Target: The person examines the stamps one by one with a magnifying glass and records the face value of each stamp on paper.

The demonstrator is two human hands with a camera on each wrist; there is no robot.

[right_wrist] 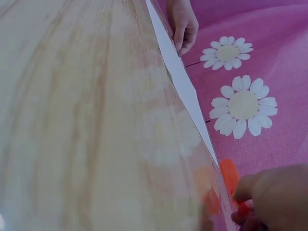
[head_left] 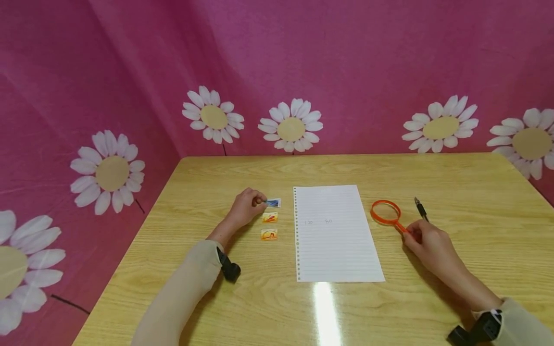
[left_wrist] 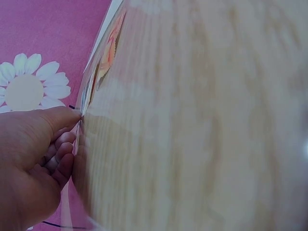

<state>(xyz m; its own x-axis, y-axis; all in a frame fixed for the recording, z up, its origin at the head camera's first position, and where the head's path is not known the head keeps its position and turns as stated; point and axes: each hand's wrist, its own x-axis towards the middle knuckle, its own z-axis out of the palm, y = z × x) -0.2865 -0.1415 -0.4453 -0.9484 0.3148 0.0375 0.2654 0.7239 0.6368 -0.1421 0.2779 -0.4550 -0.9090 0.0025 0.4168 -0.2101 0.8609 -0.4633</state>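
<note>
My left hand [head_left: 248, 207] pinches the left edge of a blue postage stamp [head_left: 274, 203] at the tabletop; the fingertips cover that edge. Below it lie two yellow-and-red stamps, an upper stamp [head_left: 270, 217] and a lower stamp [head_left: 269, 234]. In the left wrist view a stamp [left_wrist: 108, 50] with a toothed edge lies beyond the thumb. On the right, my right hand [head_left: 434, 245] grips the handle of an orange magnifying glass [head_left: 399, 224], whose round lens is low over or on the table. The right wrist view shows only part of the handle [right_wrist: 228, 175].
A lined, punched sheet of paper [head_left: 337, 250] lies between the hands, bearing faint handwritten numbers [head_left: 318, 222]. A black pen [head_left: 420, 209] lies just beyond my right hand. The wooden table [head_left: 242, 307] meets a pink flowered cloth [head_left: 355, 72] behind and at the left.
</note>
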